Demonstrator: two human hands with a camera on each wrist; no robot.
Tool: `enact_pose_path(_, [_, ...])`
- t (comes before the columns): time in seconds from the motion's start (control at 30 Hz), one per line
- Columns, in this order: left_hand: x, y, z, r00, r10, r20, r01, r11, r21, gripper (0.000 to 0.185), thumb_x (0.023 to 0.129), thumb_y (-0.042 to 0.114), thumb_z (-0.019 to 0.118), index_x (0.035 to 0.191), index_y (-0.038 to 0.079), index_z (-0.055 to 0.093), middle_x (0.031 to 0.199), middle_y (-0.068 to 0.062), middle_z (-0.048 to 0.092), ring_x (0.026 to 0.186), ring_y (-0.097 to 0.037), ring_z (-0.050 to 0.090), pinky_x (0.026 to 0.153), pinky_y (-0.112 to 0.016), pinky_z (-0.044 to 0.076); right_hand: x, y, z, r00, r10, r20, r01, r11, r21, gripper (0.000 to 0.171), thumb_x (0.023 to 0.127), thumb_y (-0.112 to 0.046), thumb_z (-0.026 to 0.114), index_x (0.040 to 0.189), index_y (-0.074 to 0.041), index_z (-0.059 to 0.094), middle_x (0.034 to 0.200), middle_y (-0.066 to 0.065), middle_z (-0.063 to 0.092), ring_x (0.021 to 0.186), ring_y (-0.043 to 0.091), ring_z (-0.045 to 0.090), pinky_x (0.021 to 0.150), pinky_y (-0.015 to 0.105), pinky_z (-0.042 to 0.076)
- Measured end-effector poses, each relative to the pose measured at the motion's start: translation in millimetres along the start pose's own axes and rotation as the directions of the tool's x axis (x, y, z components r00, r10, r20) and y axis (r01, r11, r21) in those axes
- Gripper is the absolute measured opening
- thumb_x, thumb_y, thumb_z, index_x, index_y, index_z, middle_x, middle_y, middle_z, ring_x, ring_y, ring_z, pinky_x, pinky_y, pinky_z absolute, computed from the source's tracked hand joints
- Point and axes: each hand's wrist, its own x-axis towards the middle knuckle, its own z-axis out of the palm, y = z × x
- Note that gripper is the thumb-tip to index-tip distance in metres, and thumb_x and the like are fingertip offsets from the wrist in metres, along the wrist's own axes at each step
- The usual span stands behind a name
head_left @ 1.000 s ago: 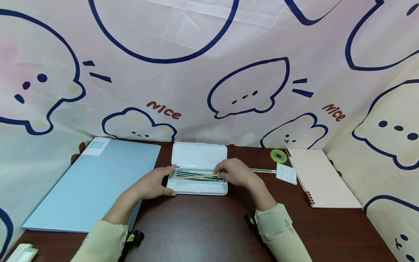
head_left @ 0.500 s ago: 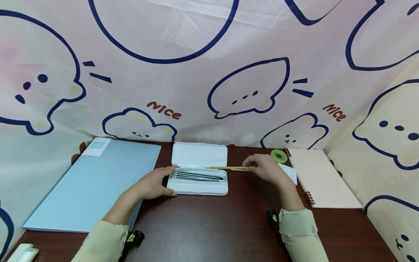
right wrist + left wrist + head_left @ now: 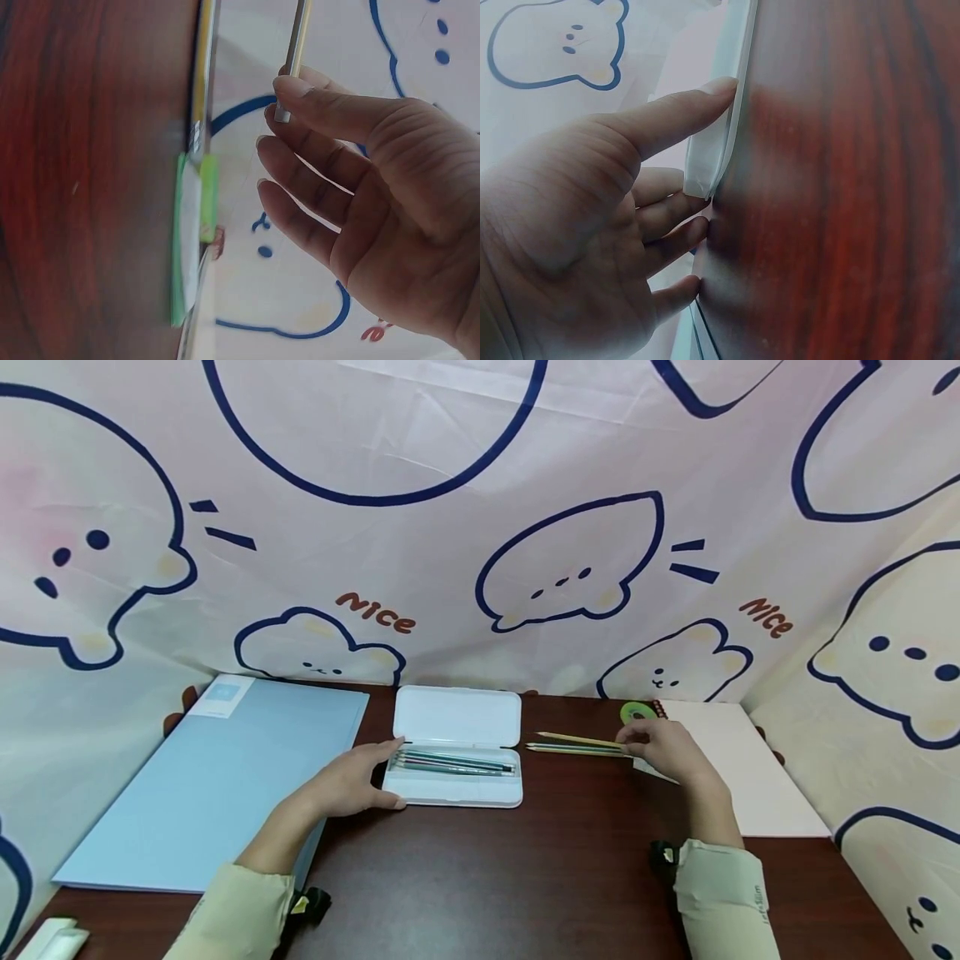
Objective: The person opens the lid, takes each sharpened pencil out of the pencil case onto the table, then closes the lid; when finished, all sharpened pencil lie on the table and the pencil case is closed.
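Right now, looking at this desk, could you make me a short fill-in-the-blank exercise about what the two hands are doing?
1. The left hand rests on the left end of the open white ____, whose tray holds pencils.
2. The right hand holds a yellow ____ by its end, above the desk.
3. A second pencil lies on the desk just ____ the held one, on the near side.
4. A big ____ folder lies on the left of the desk.

Missing words: pencil case; pencil; beside; blue
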Motion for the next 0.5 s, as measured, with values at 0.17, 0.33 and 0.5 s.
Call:
enact_pose_path(0.17, [-0.5,0.7,0.4,1.000,0.003,-0.003,-0.003,1.000,-0.007,0.097,0.081,0.038,0.085,0.156,0.002,0.036,0.156,-0.024,0.044,0.143,-0.045,0.041,0.112,-0.064,0.037,-1,13,2,0.999,0.040,0.020,-0.041,0.999,0.014,0.009,0.095,-0.009,0.069,0.098,-0.012,0.076,0.094,0.004,0.073,0.087,0.022,0.059,0.078,0.039,0.051])
enact_pose_path(0.33, [-0.2,-0.3,1.3,1.000,0.004,-0.006,-0.005,1.000,-0.011,0.097,0.081,0.037,0.085,0.156,0.002,0.036,0.156,-0.024,0.044,0.143,-0.045,0.042,0.112,-0.064,0.037,-2,18,3,0.997,0.063,0.039,-0.064,0.998,0.028,0.010,0.095,-0.009,0.069,0.098,-0.013,0.077,0.094,0.003,0.073,0.088,0.022,0.060,0.078,0.037,0.051])
enact_pose_path(0.5, [0.5,-1.3,0.5,1.000,0.011,-0.006,-0.011,1.000,-0.009,0.098,0.081,0.038,0.085,0.157,0.002,0.035,0.156,-0.024,0.043,0.144,-0.044,0.041,0.112,-0.063,0.037,-1,17,4,0.996,0.054,0.064,-0.056,0.998,0.031,0.010,0.095,-0.010,0.068,0.098,-0.012,0.077,0.094,0.003,0.073,0.087,0.021,0.060,0.077,0.036,0.051])
